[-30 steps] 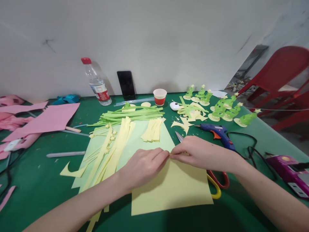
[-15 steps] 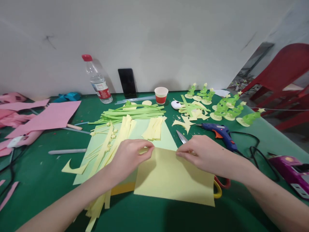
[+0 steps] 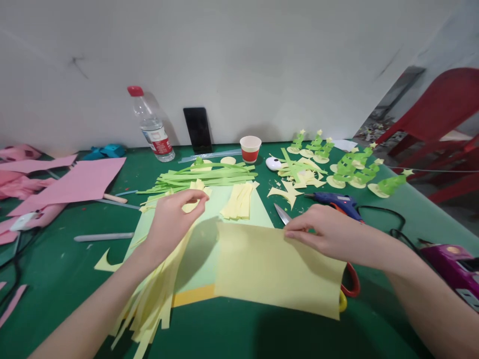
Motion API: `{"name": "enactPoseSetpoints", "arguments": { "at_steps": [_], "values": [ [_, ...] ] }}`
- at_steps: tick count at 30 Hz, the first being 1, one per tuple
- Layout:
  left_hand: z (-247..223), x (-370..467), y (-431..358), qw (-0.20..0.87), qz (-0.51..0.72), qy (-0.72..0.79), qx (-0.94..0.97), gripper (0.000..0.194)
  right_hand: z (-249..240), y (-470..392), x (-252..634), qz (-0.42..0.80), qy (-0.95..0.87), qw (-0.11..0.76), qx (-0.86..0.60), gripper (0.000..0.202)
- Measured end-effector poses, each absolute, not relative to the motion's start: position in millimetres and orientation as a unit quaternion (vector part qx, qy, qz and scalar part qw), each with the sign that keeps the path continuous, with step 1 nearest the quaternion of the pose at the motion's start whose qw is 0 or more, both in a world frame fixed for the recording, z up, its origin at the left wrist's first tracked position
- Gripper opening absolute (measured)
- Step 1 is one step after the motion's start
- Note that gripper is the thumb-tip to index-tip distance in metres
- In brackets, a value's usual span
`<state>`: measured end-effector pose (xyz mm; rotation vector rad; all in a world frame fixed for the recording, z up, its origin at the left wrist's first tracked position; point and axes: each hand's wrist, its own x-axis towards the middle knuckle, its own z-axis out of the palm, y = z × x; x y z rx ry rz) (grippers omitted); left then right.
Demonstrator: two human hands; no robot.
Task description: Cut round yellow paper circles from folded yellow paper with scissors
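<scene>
My right hand (image 3: pixel 318 227) pinches the top edge of a pale yellow sheet of paper (image 3: pixel 269 271), which hangs over a light green sheet (image 3: pixel 198 249). My left hand (image 3: pixel 172 219) is off the paper, above long pale yellow strips (image 3: pixel 160 294). Its thumb and forefinger are curled with the tips together, and nothing shows between them. Scissors lie partly hidden under the paper and my right hand; the blade (image 3: pixel 281 213) and the red handle (image 3: pixel 352 279) show. A small stack of short yellow strips (image 3: pixel 238 201) rests on the green sheet.
Green strips (image 3: pixel 209 177) lie behind. A red-and-white paper cup (image 3: pixel 250 149), a phone (image 3: pixel 198 130) and a water bottle (image 3: pixel 154 132) stand along the wall. At right are a blue glue gun (image 3: pixel 340 201), its cord and several green paper trees (image 3: pixel 344 169). Pink sheets (image 3: pixel 80 187) lie left.
My left hand has let go of the yellow paper and moved left over the strips. My right hand has shifted slightly right with the paper.
</scene>
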<state>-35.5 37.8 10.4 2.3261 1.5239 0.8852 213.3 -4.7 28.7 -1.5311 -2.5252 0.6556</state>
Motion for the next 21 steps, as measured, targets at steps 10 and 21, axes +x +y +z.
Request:
{"name": "enactPoseSetpoints", "arguments": {
  "at_steps": [10,21],
  "values": [
    [-5,12,4,0.163,0.288,0.303,0.894,0.022,21,-6,191,0.214,-0.842,0.082,-0.489,0.027],
    [5,3,16,0.209,0.258,0.371,0.867,0.014,17,-13,186,0.145,-0.835,0.118,-0.517,0.033]
  ]
}}
